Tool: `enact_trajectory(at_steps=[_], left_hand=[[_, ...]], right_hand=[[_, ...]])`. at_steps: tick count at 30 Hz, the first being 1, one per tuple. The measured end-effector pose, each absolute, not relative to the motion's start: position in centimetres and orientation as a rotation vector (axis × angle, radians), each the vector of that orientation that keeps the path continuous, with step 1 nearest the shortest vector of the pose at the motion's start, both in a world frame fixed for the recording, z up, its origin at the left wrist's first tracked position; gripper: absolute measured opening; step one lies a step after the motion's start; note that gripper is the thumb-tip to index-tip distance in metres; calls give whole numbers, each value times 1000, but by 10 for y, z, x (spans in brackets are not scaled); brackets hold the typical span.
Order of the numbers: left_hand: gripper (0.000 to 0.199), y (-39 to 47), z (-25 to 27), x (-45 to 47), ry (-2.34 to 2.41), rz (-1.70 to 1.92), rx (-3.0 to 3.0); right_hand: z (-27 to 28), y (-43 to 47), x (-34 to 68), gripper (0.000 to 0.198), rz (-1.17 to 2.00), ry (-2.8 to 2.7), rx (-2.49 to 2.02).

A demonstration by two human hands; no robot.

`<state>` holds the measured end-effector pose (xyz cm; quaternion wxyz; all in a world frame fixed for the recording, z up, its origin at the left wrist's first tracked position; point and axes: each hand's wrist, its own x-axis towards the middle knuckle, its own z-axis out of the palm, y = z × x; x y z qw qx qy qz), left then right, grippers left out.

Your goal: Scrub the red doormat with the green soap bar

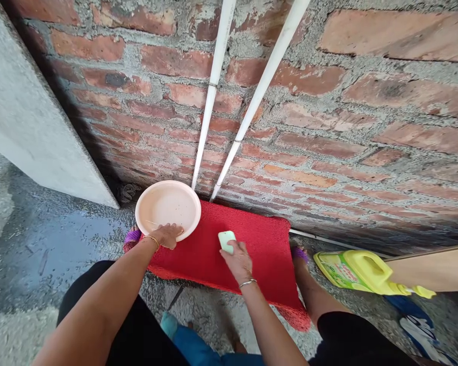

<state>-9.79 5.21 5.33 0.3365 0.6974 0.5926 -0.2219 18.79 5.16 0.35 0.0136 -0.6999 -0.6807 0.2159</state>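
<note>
My left hand (168, 235) has its fingers over the near rim of a pale pink basin (151, 194), closed on that rim; the thumb is hidden. Only slight residue shows at the bottom of the basin, which stands on the left end of a red cloth (206, 259). In my right hand (238, 262) is a pale green bar of soap (226, 240), gripped from the near side. Hand and soap are just above the middle of the cloth, or touching it; I cannot tell which. The cloth looks wet and covers a low, flat support.
A yellow detergent jug (353, 272) lies on its side at the right, beside blue-and-white slippers (420, 325). Behind the cloth rises a brick wall (309, 127) with two white pipes (209, 101). A grey slab (41, 112) leans at the left over wet concrete floor (72, 239).
</note>
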Motion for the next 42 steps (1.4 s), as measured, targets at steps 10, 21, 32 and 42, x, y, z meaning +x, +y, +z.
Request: enact_trajectory(at_steps=[10, 21, 32, 42], left_hand=[[78, 51, 50, -99, 1555, -561, 1845], [85, 53, 47, -98, 1554, -583, 1804], [83, 52, 57, -97, 1538, -604, 1819], [84, 53, 49, -98, 1543, -595, 1830]], right_hand=[[1, 46, 263, 39, 701, -1474, -2522], [8, 28, 116, 31, 755, -2440, -1781], [10, 64, 186, 31, 657, -2149, -2194], [-7, 56, 294, 46, 692, -1168, -2494]])
